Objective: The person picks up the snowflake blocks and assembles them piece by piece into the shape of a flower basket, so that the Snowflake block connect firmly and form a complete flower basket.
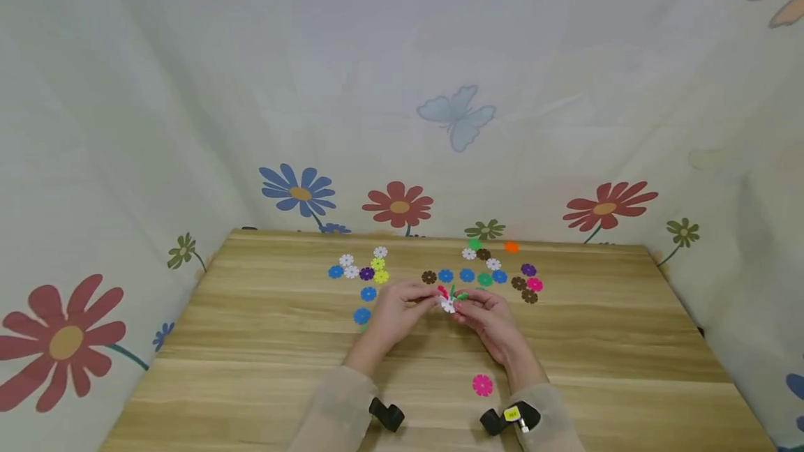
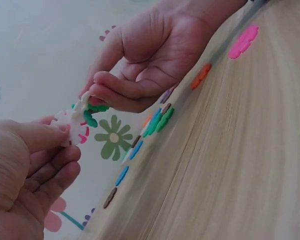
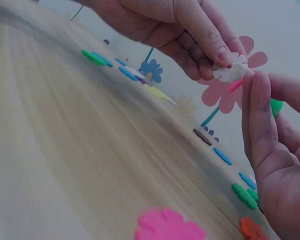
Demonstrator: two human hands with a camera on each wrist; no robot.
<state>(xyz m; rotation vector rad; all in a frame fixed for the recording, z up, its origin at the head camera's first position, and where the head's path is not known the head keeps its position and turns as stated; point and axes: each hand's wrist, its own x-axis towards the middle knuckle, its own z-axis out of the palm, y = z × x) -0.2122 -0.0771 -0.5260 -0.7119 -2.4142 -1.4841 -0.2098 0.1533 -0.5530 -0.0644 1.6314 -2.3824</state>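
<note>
Above the table, both hands meet at a small cluster of notched, flower-shaped plastic discs. My left hand (image 1: 398,309) pinches a white disc (image 3: 230,72) between thumb and fingers. A pink disc (image 2: 84,136) shows close against that white one. My right hand (image 1: 493,319) pinches another white disc (image 2: 81,106) at the tip of the cluster, edge to edge with the first. Green pieces (image 2: 90,119) stick out beside the right fingertips. The fingers partly hide how the pieces join.
A loose pink disc (image 1: 482,385) lies near the right forearm. Blue discs (image 1: 368,293), yellow discs (image 1: 380,275) and several others lie at the back left of the wooden table (image 1: 251,368). Brown discs (image 1: 530,296), green discs and an orange disc (image 1: 511,247) are scattered at the back right.
</note>
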